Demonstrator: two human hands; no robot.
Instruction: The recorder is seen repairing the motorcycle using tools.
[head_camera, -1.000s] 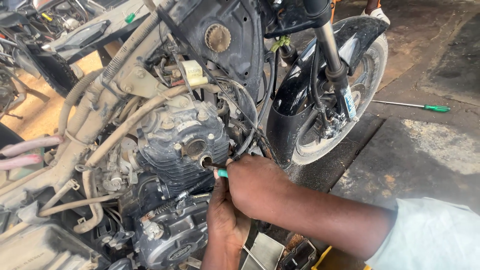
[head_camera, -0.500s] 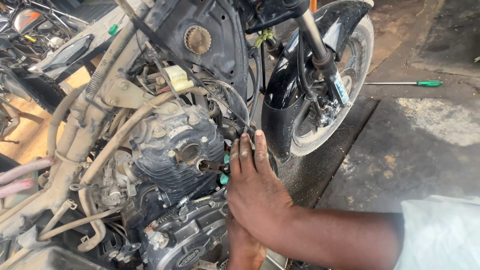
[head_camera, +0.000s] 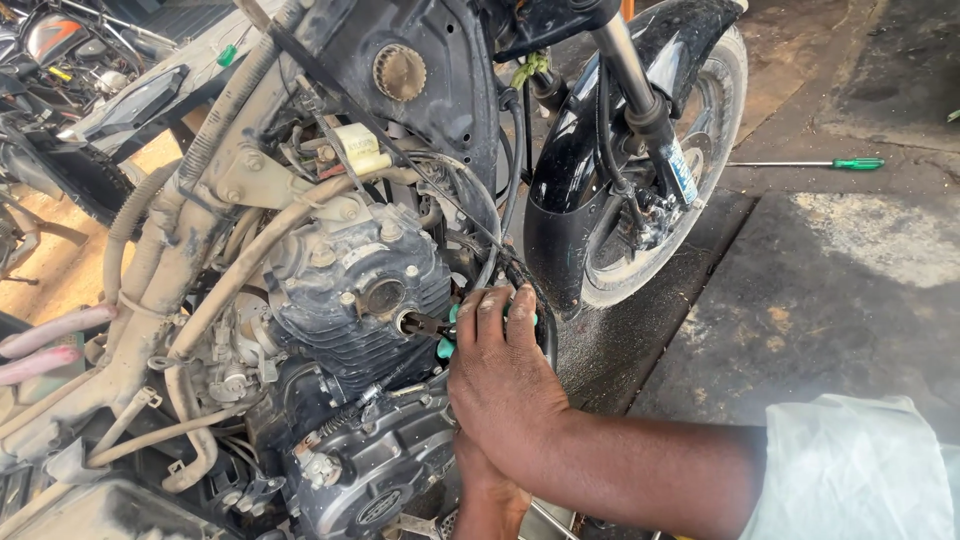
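Right hand: the right hand (head_camera: 500, 385) lies over a green-and-black-handled screwdriver (head_camera: 440, 330), fingers curled around the handle, grip clenched on it.
Tool place: the screwdriver's dark tip points into a round port on the dusty grey finned engine cylinder (head_camera: 355, 290) of the motorcycle, just left of the fingertips.
Left hand: the left hand (head_camera: 488, 495) sits below the right wrist, mostly hidden by it; I cannot tell whether its grip is clenched or released.
In the way: black cables and hoses (head_camera: 490, 230) run down right above the knuckles, and a tan corrugated hose (head_camera: 250, 260) crosses the cylinder's upper left.
Around: the black front mudguard (head_camera: 570, 190) and spoked front wheel (head_camera: 650, 230) stand just right of the hand; a second, green-handled long screwdriver (head_camera: 810, 163) lies well apart on the concrete floor (head_camera: 850, 300).
Labels: a small cream rectangular connector block (head_camera: 358, 150) sits on the frame above the cylinder; a narrow blue-and-white sticker (head_camera: 682, 172) is on the fork leg.
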